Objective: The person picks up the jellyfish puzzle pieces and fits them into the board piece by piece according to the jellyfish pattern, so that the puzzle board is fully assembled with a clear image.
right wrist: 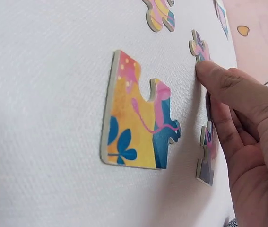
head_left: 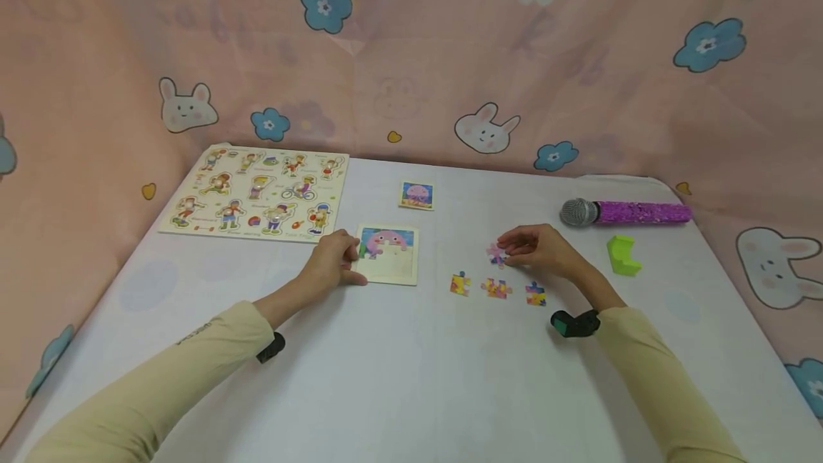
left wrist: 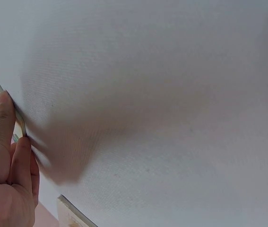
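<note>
My left hand (head_left: 329,263) grips the left edge of a small square puzzle board (head_left: 401,270), thumb at the near corner. In the left wrist view, the thumb and fingers of the left hand (left wrist: 11,156) hold the edge of this board (left wrist: 19,127). Part of a pink octopus picture fills its upper side; the lower part is bare wood. My right hand (head_left: 536,249) pinches a pink and purple puzzle piece (head_left: 496,254); the right wrist view shows the thumb against a piece (right wrist: 200,47). Another piece (right wrist: 207,158) lies under the curled fingers. A yellow and blue piece (right wrist: 134,118) lies beside this hand.
Three loose pieces lie in a row: a yellow one (head_left: 459,283), a pink one (head_left: 496,288) and a yellow-blue one (head_left: 536,294). Behind stand a small picture card (head_left: 416,195), a large sports puzzle board (head_left: 257,195), a purple microphone (head_left: 633,212) and a green block (head_left: 621,256).
</note>
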Demonstrator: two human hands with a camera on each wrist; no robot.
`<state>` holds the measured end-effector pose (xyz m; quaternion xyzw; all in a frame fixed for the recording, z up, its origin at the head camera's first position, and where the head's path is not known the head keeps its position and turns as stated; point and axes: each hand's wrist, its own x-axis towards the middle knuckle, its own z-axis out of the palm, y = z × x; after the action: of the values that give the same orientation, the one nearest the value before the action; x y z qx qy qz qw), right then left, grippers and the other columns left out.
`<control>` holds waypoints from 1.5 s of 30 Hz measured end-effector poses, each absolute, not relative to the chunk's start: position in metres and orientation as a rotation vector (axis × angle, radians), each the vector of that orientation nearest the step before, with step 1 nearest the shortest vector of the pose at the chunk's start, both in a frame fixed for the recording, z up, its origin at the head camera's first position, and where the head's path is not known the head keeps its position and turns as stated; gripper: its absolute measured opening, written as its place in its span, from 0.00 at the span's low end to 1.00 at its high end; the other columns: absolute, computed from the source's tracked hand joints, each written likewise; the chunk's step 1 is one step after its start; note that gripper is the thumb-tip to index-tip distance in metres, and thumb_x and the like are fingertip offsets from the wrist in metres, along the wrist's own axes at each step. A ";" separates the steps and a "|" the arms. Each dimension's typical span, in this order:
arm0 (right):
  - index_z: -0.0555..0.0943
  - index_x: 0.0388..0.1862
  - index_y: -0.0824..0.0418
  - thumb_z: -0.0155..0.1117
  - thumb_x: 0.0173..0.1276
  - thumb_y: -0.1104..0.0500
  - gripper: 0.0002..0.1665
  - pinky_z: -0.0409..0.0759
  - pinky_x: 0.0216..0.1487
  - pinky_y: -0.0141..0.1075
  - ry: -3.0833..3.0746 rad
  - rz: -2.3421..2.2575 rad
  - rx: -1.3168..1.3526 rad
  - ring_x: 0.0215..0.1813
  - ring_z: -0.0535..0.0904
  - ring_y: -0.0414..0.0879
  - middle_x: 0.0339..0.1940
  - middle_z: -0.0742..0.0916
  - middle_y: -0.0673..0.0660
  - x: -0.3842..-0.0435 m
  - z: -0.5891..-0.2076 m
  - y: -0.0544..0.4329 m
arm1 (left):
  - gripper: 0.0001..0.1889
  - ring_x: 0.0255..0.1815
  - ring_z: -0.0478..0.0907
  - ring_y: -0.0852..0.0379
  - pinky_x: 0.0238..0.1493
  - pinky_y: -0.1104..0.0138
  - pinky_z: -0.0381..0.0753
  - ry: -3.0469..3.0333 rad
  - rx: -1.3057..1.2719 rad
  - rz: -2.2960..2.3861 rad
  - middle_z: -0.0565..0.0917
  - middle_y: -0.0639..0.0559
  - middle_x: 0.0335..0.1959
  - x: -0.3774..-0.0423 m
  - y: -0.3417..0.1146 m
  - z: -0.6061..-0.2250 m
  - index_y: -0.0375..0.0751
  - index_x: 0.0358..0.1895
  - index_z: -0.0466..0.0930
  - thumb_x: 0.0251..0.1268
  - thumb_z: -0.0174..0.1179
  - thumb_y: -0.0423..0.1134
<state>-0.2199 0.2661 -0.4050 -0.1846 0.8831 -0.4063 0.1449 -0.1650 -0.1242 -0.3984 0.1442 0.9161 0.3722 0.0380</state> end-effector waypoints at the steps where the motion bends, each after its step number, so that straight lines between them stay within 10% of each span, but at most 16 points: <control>1: 0.80 0.51 0.70 0.70 0.58 0.68 0.20 0.78 0.42 0.25 2.558 -1.168 -0.518 0.42 0.81 0.50 0.44 0.85 0.64 -0.219 -0.405 0.265 | 0.19 0.30 0.70 0.54 0.42 0.63 0.74 2.809 0.439 1.140 0.74 0.45 0.30 -0.166 -0.124 -0.399 0.30 0.27 0.74 0.37 0.77 0.29; 11: 0.78 0.54 0.68 0.70 0.60 0.66 0.23 0.78 0.46 0.27 2.483 -1.361 -0.448 0.50 0.81 0.52 0.52 0.82 0.66 -0.212 -0.402 0.258 | 0.20 0.34 0.72 0.52 0.54 0.58 0.75 2.820 0.406 1.098 0.74 0.44 0.31 -0.166 -0.122 -0.399 0.30 0.28 0.74 0.36 0.78 0.30; 19: 0.75 0.58 0.71 0.68 0.61 0.66 0.26 0.78 0.49 0.29 2.330 -1.570 -0.309 0.46 0.82 0.39 0.58 0.78 0.69 -0.207 -0.403 0.258 | 0.19 0.29 0.69 0.54 0.39 0.64 0.71 2.815 0.392 1.076 0.72 0.45 0.28 -0.166 -0.121 -0.395 0.29 0.28 0.74 0.36 0.78 0.30; 30: 0.74 0.59 0.73 0.70 0.59 0.66 0.29 0.78 0.49 0.29 2.224 -1.772 -0.283 0.45 0.84 0.38 0.48 0.85 0.45 -0.207 -0.413 0.248 | 0.19 0.27 0.67 0.56 0.32 0.68 0.68 2.828 0.412 1.065 0.71 0.46 0.27 -0.166 -0.121 -0.395 0.30 0.28 0.74 0.36 0.78 0.30; 45: 0.76 0.58 0.68 0.70 0.60 0.64 0.27 0.76 0.51 0.26 2.333 -1.667 -0.198 0.46 0.81 0.39 0.57 0.81 0.64 -0.196 -0.403 0.216 | 0.19 0.28 0.68 0.55 0.32 0.68 0.68 2.836 0.401 1.041 0.72 0.45 0.28 -0.166 -0.120 -0.395 0.29 0.28 0.75 0.36 0.78 0.30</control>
<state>-0.1959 0.2155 -0.4025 -0.0684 0.8046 -0.5747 0.1333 -0.1662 -0.1196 -0.3953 0.1315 0.9295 0.3413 0.0472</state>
